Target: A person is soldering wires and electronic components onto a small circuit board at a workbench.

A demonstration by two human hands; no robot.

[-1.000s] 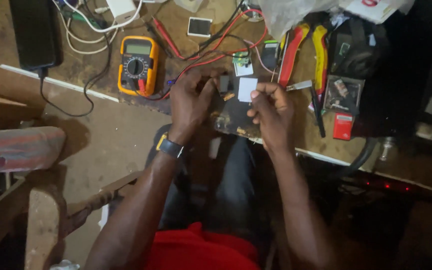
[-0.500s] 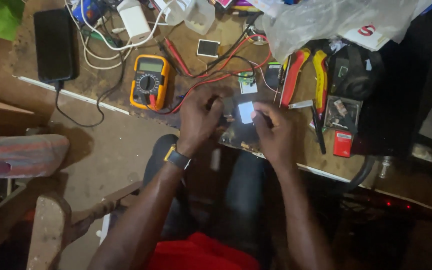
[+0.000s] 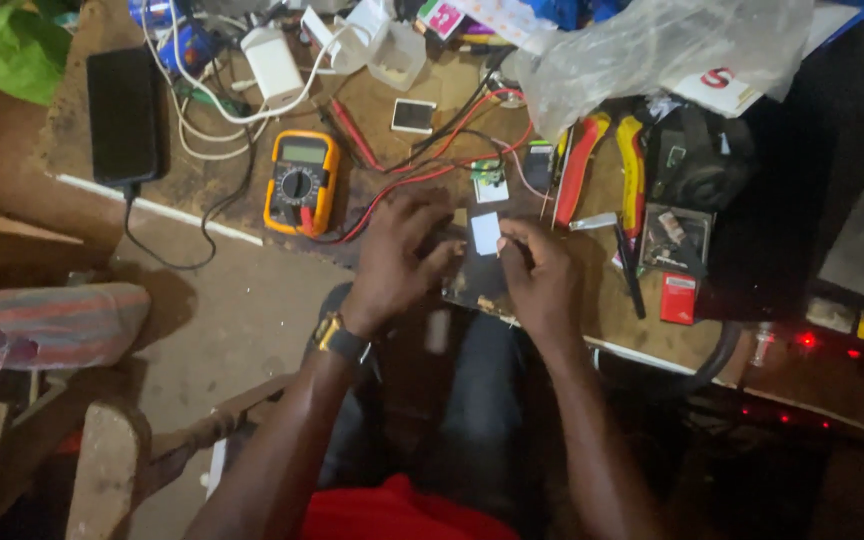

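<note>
- While both hands work at the near edge of the surface (image 3: 202,190), the step in hand looks like close work on a dark flat board (image 3: 477,280) that lies there between them.
- The left hand (image 3: 397,255) has its fingers curled down onto the board's left side, steadying it.
- The right hand (image 3: 542,275) pinches its fingertips together at a small white square (image 3: 485,232) on the board's top (whether it grips a tool I cannot tell).
- A yellow meter (image 3: 300,182) sits off to the left, its red leads (image 3: 422,170) trailing toward the board.
- The next move, I judge, calls for a steady hold and fine fingertip control.
</note>
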